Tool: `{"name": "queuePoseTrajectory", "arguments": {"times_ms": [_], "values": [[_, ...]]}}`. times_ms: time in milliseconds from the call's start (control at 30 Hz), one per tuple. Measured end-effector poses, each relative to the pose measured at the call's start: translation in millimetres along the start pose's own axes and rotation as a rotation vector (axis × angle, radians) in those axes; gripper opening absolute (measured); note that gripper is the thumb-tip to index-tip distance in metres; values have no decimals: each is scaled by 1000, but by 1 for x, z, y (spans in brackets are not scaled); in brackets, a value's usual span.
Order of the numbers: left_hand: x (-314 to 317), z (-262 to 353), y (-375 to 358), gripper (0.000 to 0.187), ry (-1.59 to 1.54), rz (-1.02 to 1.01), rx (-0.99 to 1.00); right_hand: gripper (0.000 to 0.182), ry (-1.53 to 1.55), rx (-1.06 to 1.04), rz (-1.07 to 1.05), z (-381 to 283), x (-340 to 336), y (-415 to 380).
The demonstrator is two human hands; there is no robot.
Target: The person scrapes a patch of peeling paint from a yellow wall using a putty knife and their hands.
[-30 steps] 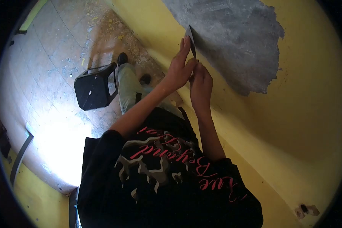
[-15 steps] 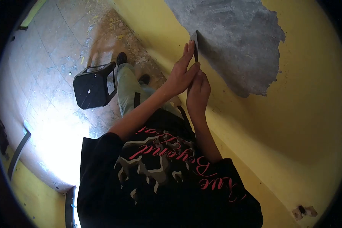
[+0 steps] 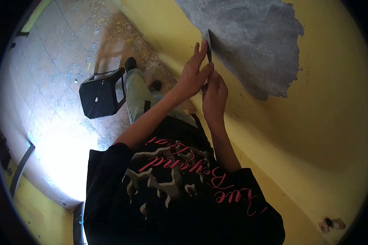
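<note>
A scraper [image 3: 209,45] with a thin metal blade meets the wall at the left edge of a bare grey patch [image 3: 253,49], where the yellow paint [image 3: 315,118] ends. My right hand [image 3: 221,96] is closed round its handle, which the fingers mostly hide. Just to the left, my left hand [image 3: 192,77] presses its fingers against the blade, with the thumb reaching to the handle by the other hand.
A black stool [image 3: 98,98] stands on the tiled floor [image 3: 49,61] beside my legs. Paint flakes and debris [image 3: 126,36] lie along the foot of the wall. A wall socket [image 3: 331,224] is at the lower right.
Both hands and the scraper have shifted very slightly up and left in view. The left hand's fingers are a little more spread.
</note>
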State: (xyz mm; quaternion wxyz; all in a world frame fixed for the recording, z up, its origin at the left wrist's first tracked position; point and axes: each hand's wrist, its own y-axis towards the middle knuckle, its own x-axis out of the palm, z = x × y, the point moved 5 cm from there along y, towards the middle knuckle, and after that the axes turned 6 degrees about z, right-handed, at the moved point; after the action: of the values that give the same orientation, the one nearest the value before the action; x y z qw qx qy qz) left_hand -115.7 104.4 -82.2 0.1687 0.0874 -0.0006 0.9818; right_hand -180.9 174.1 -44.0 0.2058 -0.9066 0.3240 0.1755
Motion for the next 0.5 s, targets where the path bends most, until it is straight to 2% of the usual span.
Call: {"name": "queuePoseTrajectory", "arguments": {"times_ms": [100,167,200,267,400,467,500], "values": [[1,-3,2,61,19,-10,15,32,34,33,32,4,2,4],[-4,-19,15,61,130,-14,-13,38,-224,-123,23,2,10,21],[-5,-13,12,61,132,-13,-9,38,-221,-127,23,-2,7,15],[-6,6,8,61,89,5,26,37,-35,43,-34,-4,3,1],[-1,4,8,62,37,47,42,35,-128,-68,59,2,0,9],[-4,9,5,62,0,-10,-42,34,36,56,-20,1,-1,1],[-4,7,8,62,0,-8,-36,34,38,50,-21,3,1,5]]}}
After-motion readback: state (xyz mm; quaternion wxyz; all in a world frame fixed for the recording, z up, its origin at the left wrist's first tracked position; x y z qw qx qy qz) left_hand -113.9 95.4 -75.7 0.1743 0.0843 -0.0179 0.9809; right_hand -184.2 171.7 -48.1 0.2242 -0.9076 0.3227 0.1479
